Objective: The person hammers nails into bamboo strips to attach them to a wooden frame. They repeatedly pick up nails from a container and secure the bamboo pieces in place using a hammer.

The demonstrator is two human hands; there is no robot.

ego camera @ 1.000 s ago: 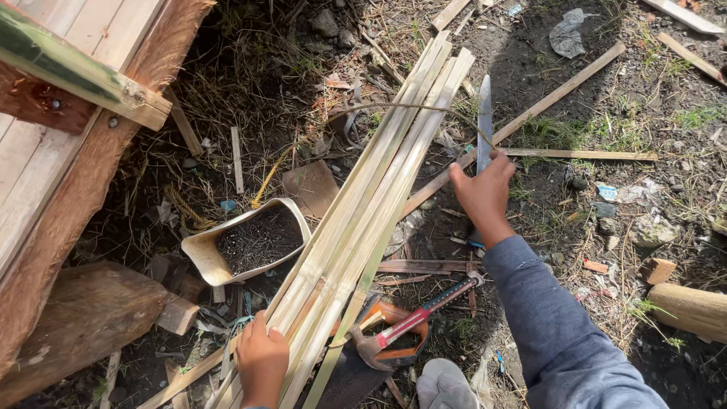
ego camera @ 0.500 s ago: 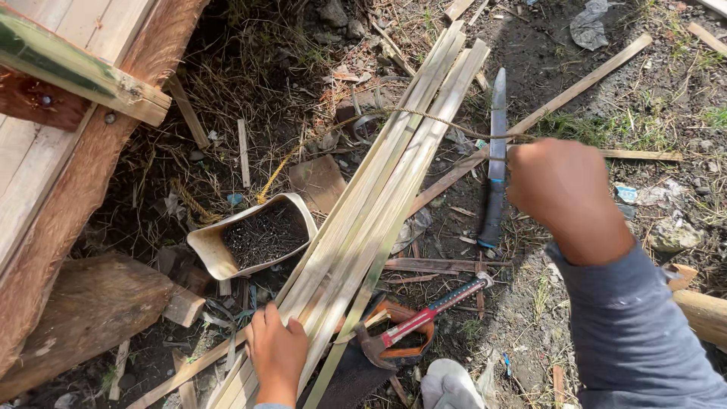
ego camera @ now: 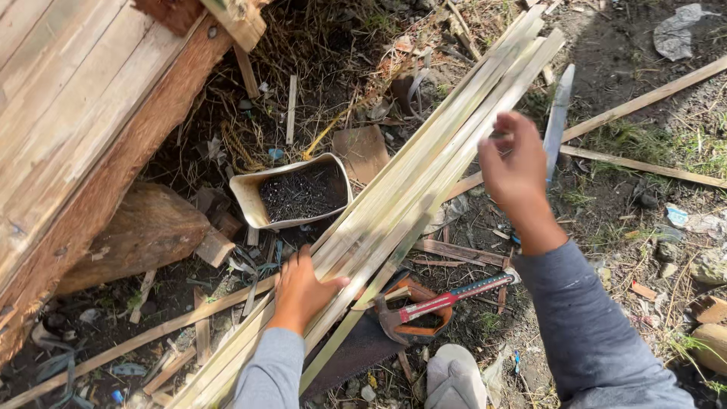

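Observation:
A bundle of long pale bamboo strips (ego camera: 432,159) lies slanted from the lower left to the upper right. My left hand (ego camera: 301,291) grips the bundle near its lower end, thumb over the top strips. Above the middle of the bundle my right hand (ego camera: 516,168) hovers with its fingers spread, holding nothing. A long knife (ego camera: 559,113) lies on the ground just behind that hand, apart from it.
A white tub of dark soil (ego camera: 297,193) sits left of the strips. A red-handled hammer (ego camera: 454,297) and a handsaw (ego camera: 356,350) lie under the bundle's lower part. Wooden planks (ego camera: 76,113) and a log (ego camera: 136,235) fill the left. Thin slats (ego camera: 644,98) lie at right. My shoe (ego camera: 454,376) is below.
My right hand had the knife a second ago; it now lies on the ground and the hand has opened and shifted toward the strips. The left hand stays on the bundle.

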